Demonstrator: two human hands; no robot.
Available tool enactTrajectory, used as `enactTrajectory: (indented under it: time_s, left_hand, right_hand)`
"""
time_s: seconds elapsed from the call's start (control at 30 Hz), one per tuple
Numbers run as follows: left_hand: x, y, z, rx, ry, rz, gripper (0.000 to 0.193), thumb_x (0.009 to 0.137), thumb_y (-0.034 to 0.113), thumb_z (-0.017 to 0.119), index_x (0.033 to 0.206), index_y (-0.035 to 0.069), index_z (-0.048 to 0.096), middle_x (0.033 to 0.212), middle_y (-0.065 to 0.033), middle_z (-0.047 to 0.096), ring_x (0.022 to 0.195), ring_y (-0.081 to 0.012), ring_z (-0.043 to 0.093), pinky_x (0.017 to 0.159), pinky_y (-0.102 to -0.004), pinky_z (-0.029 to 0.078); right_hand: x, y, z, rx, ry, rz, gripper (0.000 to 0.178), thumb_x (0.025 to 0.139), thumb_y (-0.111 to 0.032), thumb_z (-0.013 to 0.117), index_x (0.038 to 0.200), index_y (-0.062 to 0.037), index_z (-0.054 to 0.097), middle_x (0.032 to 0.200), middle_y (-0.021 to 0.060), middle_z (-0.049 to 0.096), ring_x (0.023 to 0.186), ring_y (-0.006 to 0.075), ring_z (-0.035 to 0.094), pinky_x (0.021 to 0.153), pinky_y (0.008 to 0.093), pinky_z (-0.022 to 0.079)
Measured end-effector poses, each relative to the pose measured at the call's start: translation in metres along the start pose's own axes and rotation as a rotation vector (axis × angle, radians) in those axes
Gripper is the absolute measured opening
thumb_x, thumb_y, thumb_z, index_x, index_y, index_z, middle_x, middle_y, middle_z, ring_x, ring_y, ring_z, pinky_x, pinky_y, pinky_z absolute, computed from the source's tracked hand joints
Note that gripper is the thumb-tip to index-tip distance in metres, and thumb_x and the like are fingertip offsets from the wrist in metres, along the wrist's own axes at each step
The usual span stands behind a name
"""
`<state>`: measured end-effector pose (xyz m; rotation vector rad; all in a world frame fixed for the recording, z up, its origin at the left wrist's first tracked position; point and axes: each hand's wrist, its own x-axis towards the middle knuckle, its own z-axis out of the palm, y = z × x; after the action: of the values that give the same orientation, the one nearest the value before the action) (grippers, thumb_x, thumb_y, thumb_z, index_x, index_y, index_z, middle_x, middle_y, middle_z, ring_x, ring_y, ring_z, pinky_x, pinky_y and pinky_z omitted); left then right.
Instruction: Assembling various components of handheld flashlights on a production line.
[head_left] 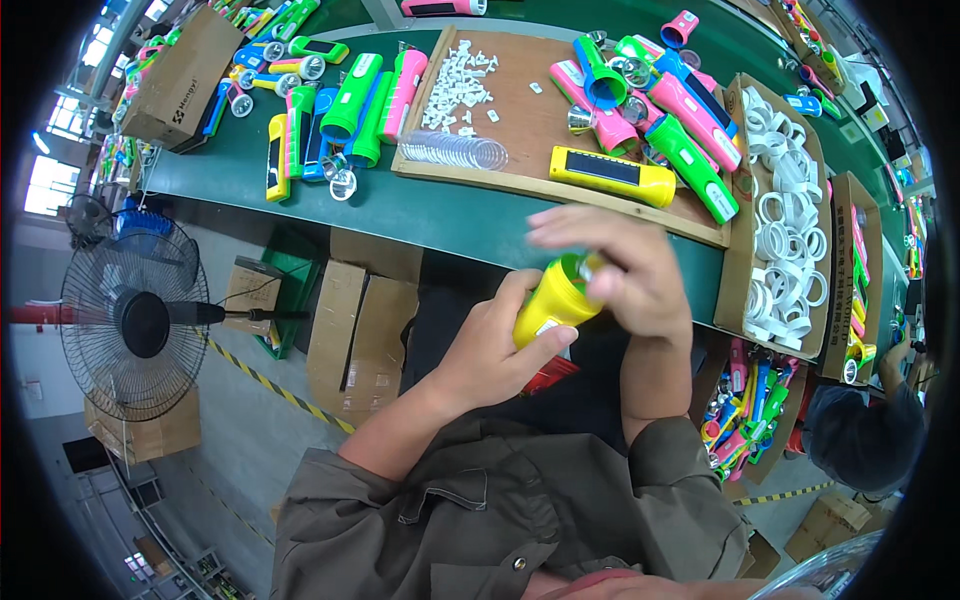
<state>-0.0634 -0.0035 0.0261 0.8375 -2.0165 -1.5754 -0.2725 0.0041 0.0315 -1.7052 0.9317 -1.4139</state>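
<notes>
My left hand (490, 345) grips a yellow plastic flashlight body (553, 300) from below, holding it over my lap. My right hand (620, 270) covers its open front end, fingers curled on a small shiny part there. Beyond my hands a flat brown cardboard sheet (530, 130) lies on the green workbench (430, 210). On the sheet lie another yellow flashlight (612, 176), a row of clear round lenses (455, 150), several small white parts (458, 85) and several pink, green and blue flashlights (670, 110).
A cardboard box of white rings (785, 220) stands to the right. More coloured flashlights (335, 120) lie left on the bench beside a cardboard box (180, 80). A floor fan (135, 320) and flattened cartons (360, 340) are at lower left. Another person (865, 430) works at right.
</notes>
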Motion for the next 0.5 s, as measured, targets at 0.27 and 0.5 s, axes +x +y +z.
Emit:
enactTrajectory:
  time_s: [0.27,0.5]
  left_hand:
    - [0.006,-0.016,0.009,0.166,0.264,0.265,0.058,0.090,0.026,0.069,0.133,0.001,0.039,0.119,-0.0257,0.059,0.101,-0.0422,0.065,0.083,-0.0434,0.052]
    - [0.007,-0.020,-0.008,0.214,0.120,0.442,0.064,0.085,0.017,0.075,0.134,0.006,0.036,0.118,-0.0239,0.058,0.098,-0.0405,0.064,0.083,-0.0432,0.052]
  right_hand:
    - [-0.002,0.003,0.020,0.086,-0.168,0.083,0.119,0.070,-0.069,0.072,0.154,-0.0017,0.020,0.149,0.0248,0.041,0.136,0.0411,0.043,0.109,0.0444,0.036]
    - [-0.002,0.006,0.032,0.137,-0.023,-0.124,0.111,0.068,-0.046,0.083,0.151,-0.0033,0.023,0.151,0.0268,0.030,0.143,0.0386,0.031,0.116,0.0518,0.024]
